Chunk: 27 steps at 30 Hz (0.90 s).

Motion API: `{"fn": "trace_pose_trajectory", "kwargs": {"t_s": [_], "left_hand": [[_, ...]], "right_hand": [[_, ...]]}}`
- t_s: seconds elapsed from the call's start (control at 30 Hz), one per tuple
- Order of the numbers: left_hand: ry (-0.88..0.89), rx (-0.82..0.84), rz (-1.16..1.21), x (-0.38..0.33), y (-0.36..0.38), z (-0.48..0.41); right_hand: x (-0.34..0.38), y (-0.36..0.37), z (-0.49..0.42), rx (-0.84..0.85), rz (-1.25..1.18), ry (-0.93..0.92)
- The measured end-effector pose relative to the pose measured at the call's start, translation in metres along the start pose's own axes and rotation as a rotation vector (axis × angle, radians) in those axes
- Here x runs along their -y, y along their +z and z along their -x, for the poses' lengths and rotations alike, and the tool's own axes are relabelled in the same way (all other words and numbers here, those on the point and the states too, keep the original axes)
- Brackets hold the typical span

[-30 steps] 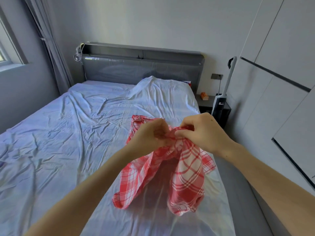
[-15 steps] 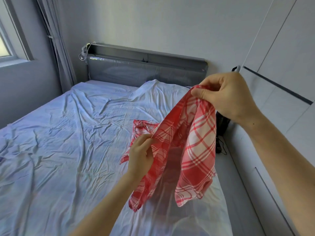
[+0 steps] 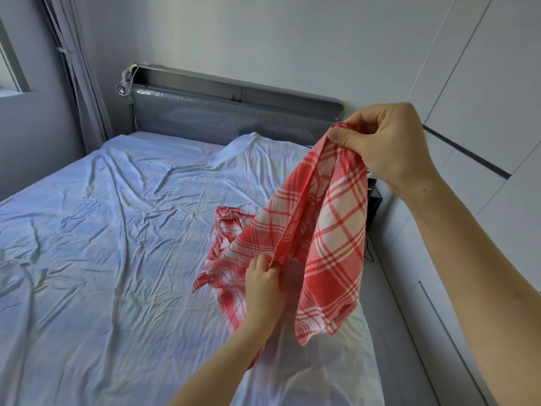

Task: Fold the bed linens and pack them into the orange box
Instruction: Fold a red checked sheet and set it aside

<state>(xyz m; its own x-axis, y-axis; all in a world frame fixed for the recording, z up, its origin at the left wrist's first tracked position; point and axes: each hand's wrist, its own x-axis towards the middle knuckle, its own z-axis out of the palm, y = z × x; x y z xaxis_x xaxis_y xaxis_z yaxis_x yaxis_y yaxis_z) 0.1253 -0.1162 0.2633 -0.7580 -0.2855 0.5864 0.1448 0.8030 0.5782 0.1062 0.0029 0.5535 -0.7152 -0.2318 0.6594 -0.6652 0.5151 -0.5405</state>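
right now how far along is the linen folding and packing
Done: nothing looks folded, and no orange box is in view. In hand: the right hand holds up the red plaid cloth, the left hand grips its lower edge. Left: folding it, the spread-out white sheet, then packing.

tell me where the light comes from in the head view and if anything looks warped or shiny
Head view: daylight enters from the window at left; the wide lens bends the wardrobe seams; glare streaks the plastic on the headboard; the red plaid cloth looks sharp.
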Motion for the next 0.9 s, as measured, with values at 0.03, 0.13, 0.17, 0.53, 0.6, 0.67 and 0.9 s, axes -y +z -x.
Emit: {"fn": "trace_pose_trajectory", "kwargs": {"t_s": [0.03,0.13,0.17,0.53,0.6,0.67,0.9], "left_hand": [[-0.007,-0.006,0.003,0.005,0.000,0.003],[-0.050,-0.024,0.028,0.020,-0.005,0.014],[-0.076,-0.023,0.036,0.026,-0.007,0.017],[-0.403,0.143,-0.009,0.101,-0.025,0.023],[-0.377,0.133,-0.021,0.113,-0.042,0.013],[-0.394,0.120,-0.035,0.126,-0.065,-0.007],[-0.298,0.014,-0.195,0.150,-0.185,-0.123]], "right_hand": [[-0.003,-0.002,-0.001,-0.012,0.011,0.007],[-0.014,-0.008,-0.002,-0.065,0.023,0.045],[-0.018,-0.010,-0.003,-0.085,0.024,0.059],[-0.057,-0.015,-0.004,-0.223,0.008,0.143],[-0.072,-0.015,-0.002,-0.234,0.051,0.149],[-0.090,-0.015,0.003,-0.234,0.123,0.176],[-0.135,0.001,0.058,0.161,0.508,0.256]]}}
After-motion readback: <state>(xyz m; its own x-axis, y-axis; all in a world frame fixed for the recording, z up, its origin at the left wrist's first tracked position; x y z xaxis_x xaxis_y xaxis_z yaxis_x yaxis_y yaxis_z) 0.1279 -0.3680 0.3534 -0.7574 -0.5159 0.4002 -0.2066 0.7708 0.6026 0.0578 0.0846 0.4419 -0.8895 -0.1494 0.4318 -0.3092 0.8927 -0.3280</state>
